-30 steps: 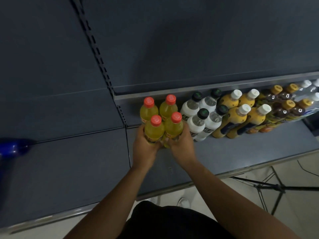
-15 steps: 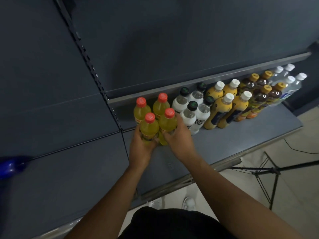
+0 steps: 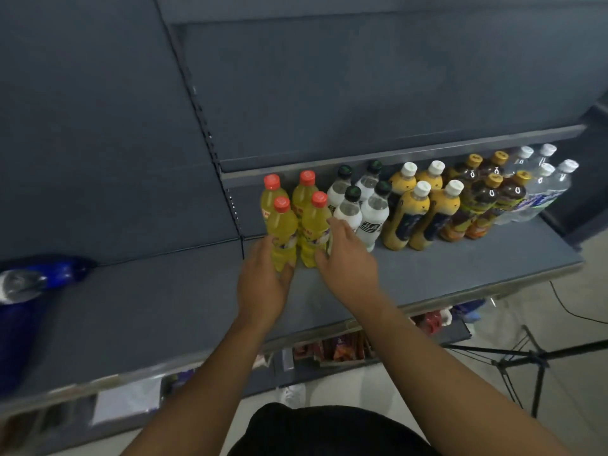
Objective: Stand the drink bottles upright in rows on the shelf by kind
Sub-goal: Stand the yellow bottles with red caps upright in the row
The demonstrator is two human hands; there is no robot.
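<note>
Four yellow drink bottles with red caps stand upright in a two-by-two block at the left end of the grey shelf. My left hand cups the base of the front-left yellow bottle. My right hand wraps loosely round the lower part of the front-right yellow bottle, its fingertips reaching between it and a white bottle. To the right stand paired rows of white bottles with black caps, orange-yellow bottles with white caps, dark tea bottles with gold caps and clear water bottles.
A blue-labelled bottle lies on its side on the neighbouring shelf at the far left. Below the shelf edge a lower shelf holds packaged goods. A black tripod stands on the floor at the right.
My hands have slid down from the middle of the two front yellow bottles to their bases, and the right fingers have loosened. The view has shifted so the bottle rows sit further right.
</note>
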